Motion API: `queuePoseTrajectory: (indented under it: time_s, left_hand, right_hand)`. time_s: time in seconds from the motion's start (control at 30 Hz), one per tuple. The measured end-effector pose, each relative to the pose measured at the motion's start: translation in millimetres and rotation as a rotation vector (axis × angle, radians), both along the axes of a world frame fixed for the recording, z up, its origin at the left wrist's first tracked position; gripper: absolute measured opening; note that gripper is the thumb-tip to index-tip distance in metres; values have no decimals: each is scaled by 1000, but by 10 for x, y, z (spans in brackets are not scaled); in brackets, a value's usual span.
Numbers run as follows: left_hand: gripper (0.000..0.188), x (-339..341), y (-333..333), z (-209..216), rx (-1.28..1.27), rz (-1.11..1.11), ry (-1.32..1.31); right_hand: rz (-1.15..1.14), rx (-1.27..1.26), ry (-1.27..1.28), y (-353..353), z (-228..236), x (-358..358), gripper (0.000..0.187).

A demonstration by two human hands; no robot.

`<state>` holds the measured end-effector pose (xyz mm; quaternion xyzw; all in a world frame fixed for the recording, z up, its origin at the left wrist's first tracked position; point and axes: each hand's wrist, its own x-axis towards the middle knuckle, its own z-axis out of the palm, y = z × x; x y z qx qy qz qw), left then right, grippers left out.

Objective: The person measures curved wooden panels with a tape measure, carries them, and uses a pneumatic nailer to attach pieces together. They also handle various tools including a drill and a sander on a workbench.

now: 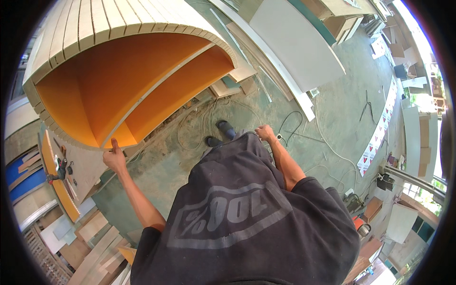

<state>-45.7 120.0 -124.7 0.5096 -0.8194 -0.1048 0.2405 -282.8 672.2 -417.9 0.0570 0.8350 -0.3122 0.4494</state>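
A large curved cabinet (152, 71) stands at the upper left. Its outer shell is pale slatted wood, the inside is orange, and a thin pale-edged shelf (156, 90) runs across it. At the cabinet's near lower edge is my left hand (115, 157), thumb laid over the edge against the orange and the other fingers curled. My right hand (265, 133) hangs beside the hem of my dark shirt (232, 204), fingers closed. Whatever those fingers hold, if anything, is hidden.
Loose cables (209, 114) trail over the concrete floor around my feet. A board (73, 166) bearing a tool (61, 164) is left of the cabinet. Large grey-white panels (294, 42) lie at the upper right. Wood offcuts (95, 228) fill the lower left.
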Motion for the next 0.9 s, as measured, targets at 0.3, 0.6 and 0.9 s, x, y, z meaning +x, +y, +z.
queuePoseTrajectory:
  time_s: [0.3, 0.6, 0.9]
  left_hand:
    - [78, -3, 8, -68, -23, 14, 68]
    - [75, -29, 69, -10, -43, 40, -42]
    - [79, -41, 63, -25, 6, 83, -44]
  right_hand:
    - [90, 62, 179, 172, -44, 400, 40]
    - [260, 30, 166, 210, -110, 426, 41]
    - [175, 42, 173, 64, -26, 119, 40]
